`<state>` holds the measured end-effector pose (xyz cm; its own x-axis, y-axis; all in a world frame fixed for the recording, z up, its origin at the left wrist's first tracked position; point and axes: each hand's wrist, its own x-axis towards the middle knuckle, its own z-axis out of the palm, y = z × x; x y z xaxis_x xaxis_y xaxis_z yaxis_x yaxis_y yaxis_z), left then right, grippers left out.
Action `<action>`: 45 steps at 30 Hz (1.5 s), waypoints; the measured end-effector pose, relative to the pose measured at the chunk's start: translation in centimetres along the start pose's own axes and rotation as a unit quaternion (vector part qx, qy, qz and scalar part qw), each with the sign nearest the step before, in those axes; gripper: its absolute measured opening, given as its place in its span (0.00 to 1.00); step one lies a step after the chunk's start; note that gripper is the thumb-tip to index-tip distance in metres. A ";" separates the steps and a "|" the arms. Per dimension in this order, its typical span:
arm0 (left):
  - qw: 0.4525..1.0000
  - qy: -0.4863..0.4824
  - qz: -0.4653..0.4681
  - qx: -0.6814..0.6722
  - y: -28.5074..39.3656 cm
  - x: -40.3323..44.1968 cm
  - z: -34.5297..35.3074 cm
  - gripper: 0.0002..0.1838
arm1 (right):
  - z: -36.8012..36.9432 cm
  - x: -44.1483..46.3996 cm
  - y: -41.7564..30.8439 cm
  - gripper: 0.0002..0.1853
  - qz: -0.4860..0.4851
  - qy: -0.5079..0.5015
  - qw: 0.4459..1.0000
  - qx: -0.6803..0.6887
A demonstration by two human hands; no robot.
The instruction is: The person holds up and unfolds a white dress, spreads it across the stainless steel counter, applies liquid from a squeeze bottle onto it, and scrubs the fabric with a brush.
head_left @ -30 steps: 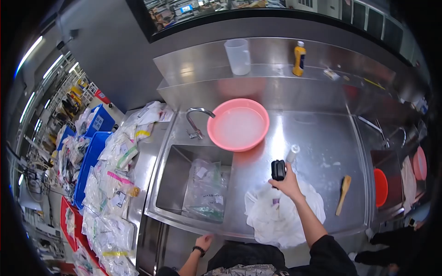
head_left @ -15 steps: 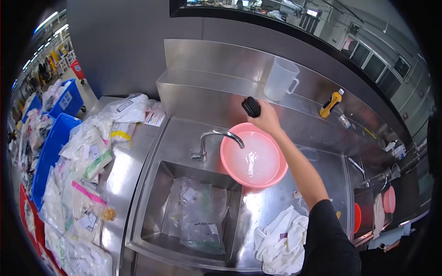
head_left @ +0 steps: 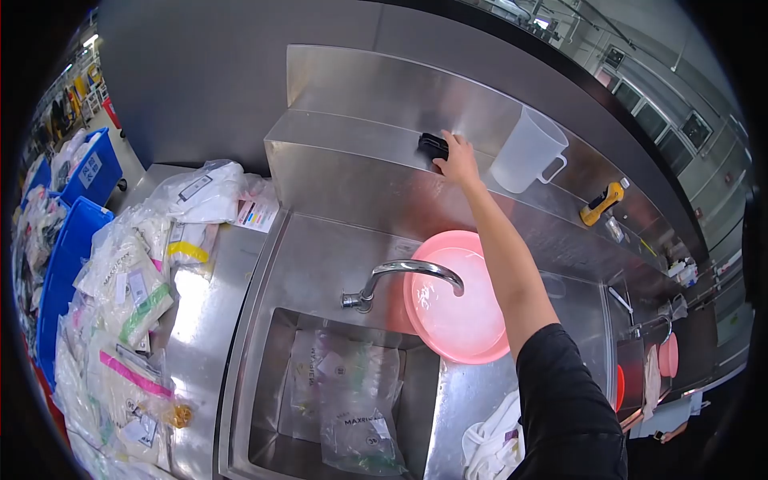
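Note:
My right hand reaches up to the steel back shelf, its fingers closed around a small black brush. The brush is slightly blurred, and I cannot tell whether it touches the shelf. To the right of the hand stands a translucent plastic pitcher. Below my forearm, a pink basin of cloudy, whitish water rests on the steel counter, its right side partly hidden by the arm. The curved faucet reaches over the basin's left part. My left hand is out of view.
Clear plastic bags lie in the sink at the lower middle. Bagged garments pile up on the left, beside blue bins. A white cloth lies on the counter. A yellow bottle stands on the shelf. Another person's hand shows far right.
My right hand has moved up from above the basin to the back shelf, carrying the black brush. The camera view has shifted, so basin and faucet appear lower and farther right.

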<state>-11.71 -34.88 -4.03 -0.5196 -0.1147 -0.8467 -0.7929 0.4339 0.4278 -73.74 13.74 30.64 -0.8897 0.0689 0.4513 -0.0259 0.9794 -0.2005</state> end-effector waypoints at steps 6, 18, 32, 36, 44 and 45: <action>1.000 -0.008 0.015 -0.006 -0.3 -0.5 0.0 0.22 | -3.8 -8.6 -0.5 0.38 -0.076 0.102 0.989 0.077; 0.982 -0.180 0.027 0.053 -10.2 -7.8 2.2 0.20 | -23.0 -62.5 7.5 0.31 0.202 -0.057 0.961 0.182; 0.806 -0.050 0.492 0.325 0.5 -21.8 23.0 0.18 | -29.0 -102.2 11.6 0.29 0.291 -0.093 0.922 0.238; 0.744 -0.066 0.546 0.380 3.2 -21.9 31.1 0.38 | -41.2 -94.6 11.9 0.21 0.336 -0.049 0.902 0.266; 0.703 0.012 0.430 0.567 -1.3 -14.0 37.5 0.50 | -72.9 -84.1 1.6 0.18 -0.079 0.243 0.956 0.145; 0.713 0.003 0.423 0.559 -1.1 -13.8 37.8 0.50 | -74.2 -84.1 1.1 0.18 -0.125 0.250 0.949 0.143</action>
<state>8.40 -0.02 -4.75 -0.6657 0.6079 -0.4327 0.5520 0.7914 0.2626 34.91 23.13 56.95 -0.5133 -0.0078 0.8582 -0.3940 0.8905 -0.2276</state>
